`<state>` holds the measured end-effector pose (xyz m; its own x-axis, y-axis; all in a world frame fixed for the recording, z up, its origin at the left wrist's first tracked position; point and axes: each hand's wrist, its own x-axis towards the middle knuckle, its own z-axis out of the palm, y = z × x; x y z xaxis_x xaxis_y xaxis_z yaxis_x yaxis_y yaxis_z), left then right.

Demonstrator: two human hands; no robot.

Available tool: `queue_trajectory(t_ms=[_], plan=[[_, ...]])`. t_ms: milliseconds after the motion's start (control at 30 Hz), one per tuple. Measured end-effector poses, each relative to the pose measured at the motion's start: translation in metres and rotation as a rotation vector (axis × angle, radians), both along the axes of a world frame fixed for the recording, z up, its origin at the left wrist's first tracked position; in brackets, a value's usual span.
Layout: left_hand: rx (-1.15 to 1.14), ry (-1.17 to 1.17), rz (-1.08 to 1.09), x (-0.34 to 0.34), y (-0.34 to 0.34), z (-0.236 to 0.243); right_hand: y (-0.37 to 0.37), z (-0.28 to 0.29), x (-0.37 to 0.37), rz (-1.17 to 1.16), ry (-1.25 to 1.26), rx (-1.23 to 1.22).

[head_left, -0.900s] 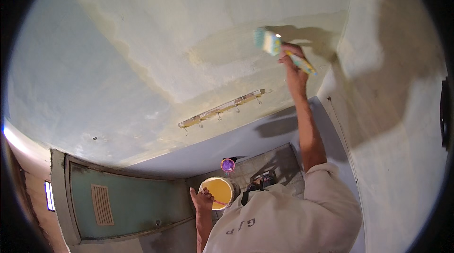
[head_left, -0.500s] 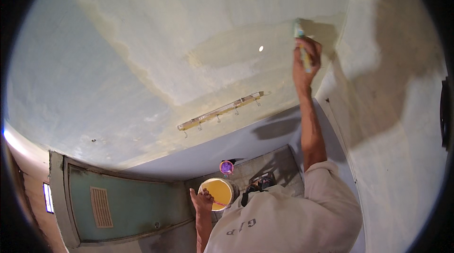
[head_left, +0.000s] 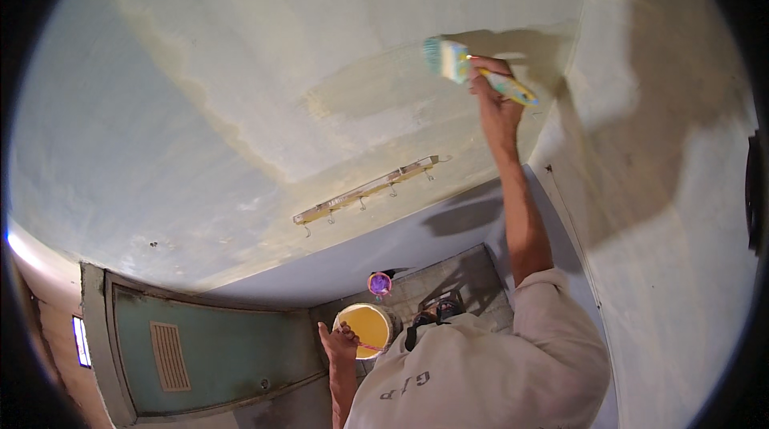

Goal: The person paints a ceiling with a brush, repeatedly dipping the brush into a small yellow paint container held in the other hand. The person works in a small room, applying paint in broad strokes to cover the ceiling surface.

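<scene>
My right hand point(head_left: 495, 80) is closed around the handle of a wide paintbrush point(head_left: 447, 59) with teal bristles, raised against the pale, patchy painted wall point(head_left: 240, 52), over a damp-looking darker patch near the corner. Low in the view, my left hand point(head_left: 340, 339) grips the handle of a white bucket point(head_left: 367, 323) of yellow paint, its thumb sticking up. A small pink container point(head_left: 379, 283) with purple inside stands on the floor beyond the bucket. A hook rail point(head_left: 360, 193) is fixed to the wall below my right hand's stroke area.
A second wall point(head_left: 657, 269) meets the painted one at the right. At lower left is a teal door point(head_left: 216, 357) with a vent grille point(head_left: 168, 355) and a frame point(head_left: 104, 325). The tiled floor point(head_left: 485, 293) shows around my feet; a dark object point(head_left: 751, 193) sits at the right rim.
The brush swung right and turned edge-on, then moved back left, its bristles now spread toward the left. My left hand and the bucket are nearly still.
</scene>
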<state>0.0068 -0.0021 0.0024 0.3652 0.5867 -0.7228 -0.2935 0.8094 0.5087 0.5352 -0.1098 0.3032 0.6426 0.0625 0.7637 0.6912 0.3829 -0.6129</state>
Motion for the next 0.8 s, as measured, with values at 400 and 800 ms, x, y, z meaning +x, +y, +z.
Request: queue_trajectory(t_ms=[400, 800], plan=[[-0.016, -0.053, 0.004, -0.002, -0.001, -0.006, -0.021, -0.024, 0.023, -0.502, -0.274, -0.091], [0.012, 0.002, 0.022, 0.001, -0.004, 0.007, 0.054, -0.054, -0.092, 0.143, -0.23, -0.125]])
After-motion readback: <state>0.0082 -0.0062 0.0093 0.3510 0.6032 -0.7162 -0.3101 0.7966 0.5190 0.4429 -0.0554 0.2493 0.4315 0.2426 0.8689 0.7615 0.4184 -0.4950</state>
